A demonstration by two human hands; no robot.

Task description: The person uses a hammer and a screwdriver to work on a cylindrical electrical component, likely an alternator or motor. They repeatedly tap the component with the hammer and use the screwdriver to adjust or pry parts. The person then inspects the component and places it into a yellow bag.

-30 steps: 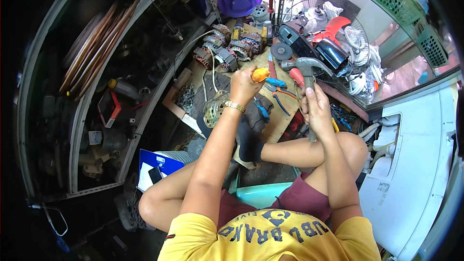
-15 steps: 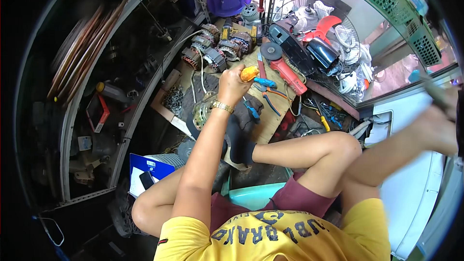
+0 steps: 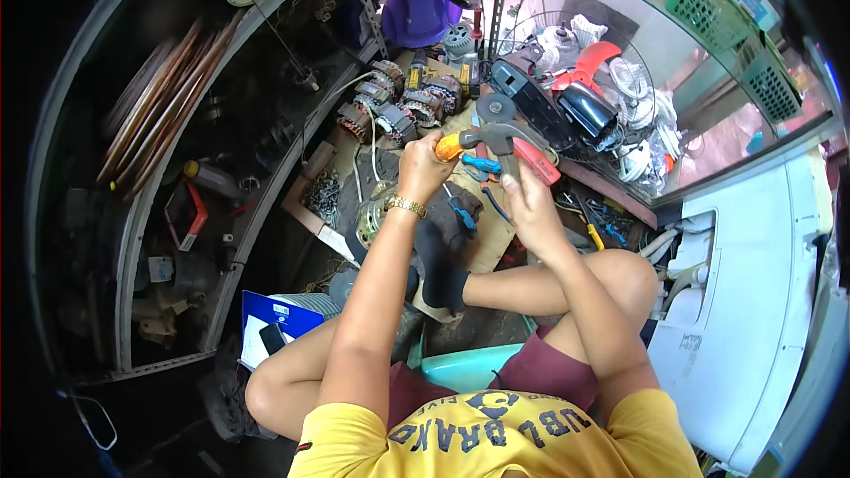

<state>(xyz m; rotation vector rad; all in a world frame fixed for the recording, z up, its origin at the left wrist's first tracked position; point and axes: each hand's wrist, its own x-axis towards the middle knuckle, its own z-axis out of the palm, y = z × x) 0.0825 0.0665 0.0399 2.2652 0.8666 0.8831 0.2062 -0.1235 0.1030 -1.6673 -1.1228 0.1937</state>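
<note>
My left hand (image 3: 420, 168), with a gold watch on its wrist, is closed round a tool with an orange handle (image 3: 448, 147). The tool's lower part is hidden, so its kind cannot be told. My right hand (image 3: 535, 211) grips a claw hammer (image 3: 492, 136) by its handle. The hammer's head is right beside the end of the orange handle; whether they touch is unclear. Below my left hand, a round metal motor part (image 3: 372, 219) lies on dark cloth by my foot. Blue-handled pliers (image 3: 481, 164) lie beyond the hands.
Several copper-wound stators (image 3: 390, 119) stand at the back left. A red angle grinder (image 3: 537, 161) lies partly behind the hammer. A fan with red blades (image 3: 586, 64) is at the back right. Shelving (image 3: 133, 239) runs along the left, a white panel (image 3: 735, 345) along the right.
My right hand has swung in from the far right with the hammer, whose head is now beside the orange handle. My left hand has kept its grip, almost in place.
</note>
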